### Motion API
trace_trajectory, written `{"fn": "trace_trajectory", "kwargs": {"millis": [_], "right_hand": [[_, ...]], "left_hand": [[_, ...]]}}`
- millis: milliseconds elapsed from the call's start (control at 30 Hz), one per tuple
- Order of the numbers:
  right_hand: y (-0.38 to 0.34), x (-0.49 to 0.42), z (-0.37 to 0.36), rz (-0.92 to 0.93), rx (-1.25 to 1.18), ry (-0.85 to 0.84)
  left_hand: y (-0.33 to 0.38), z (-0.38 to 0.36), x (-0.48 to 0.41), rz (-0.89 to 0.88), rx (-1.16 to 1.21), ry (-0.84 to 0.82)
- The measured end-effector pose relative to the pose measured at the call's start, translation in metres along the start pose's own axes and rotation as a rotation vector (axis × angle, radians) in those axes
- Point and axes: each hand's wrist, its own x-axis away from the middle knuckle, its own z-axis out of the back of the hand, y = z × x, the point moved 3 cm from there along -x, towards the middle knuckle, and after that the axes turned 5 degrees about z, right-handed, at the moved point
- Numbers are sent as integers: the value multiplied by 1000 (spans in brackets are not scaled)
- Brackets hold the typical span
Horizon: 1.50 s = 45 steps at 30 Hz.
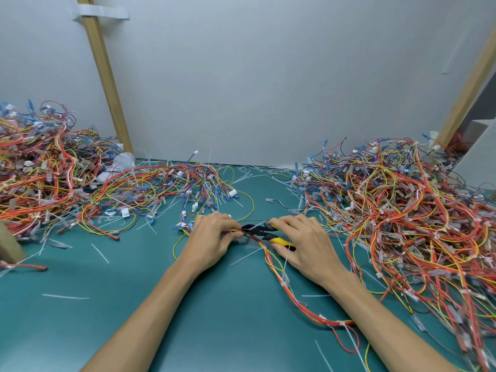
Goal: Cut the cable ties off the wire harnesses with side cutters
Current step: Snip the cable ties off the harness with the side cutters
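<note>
My left hand (212,237) grips a wire harness (288,284) of red, orange and yellow wires at the middle of the green table. My right hand (303,242) holds side cutters (261,232) with yellow and black handles. The black jaws point left and sit at the harness right beside my left fingertips. From there the harness runs toward me and to the right, with white cable ties (284,282) still around it at intervals.
A big heap of harnesses (402,210) fills the right side, another heap (48,173) the left and back. Cut white tie pieces (65,297) lie scattered on the green table mat (120,304). A white wall with wooden posts (107,76) stands behind.
</note>
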Motion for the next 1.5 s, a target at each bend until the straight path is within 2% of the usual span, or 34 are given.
{"fn": "trace_trajectory", "kwargs": {"millis": [667, 800, 1033, 1300, 1500], "right_hand": [[0, 0, -1, 17, 15, 23], [0, 0, -2, 26, 36, 34], [-1, -1, -3, 61, 67, 71], [-2, -1, -4, 43, 68, 10], [-1, -1, -6, 62, 68, -6]], "left_hand": [[-1, -1, 0, 36, -12, -7], [6, 3, 2, 50, 118, 29], [22, 5, 3, -63, 133, 113], [16, 7, 1, 110, 411, 147], [10, 5, 0, 149, 431, 115]]}}
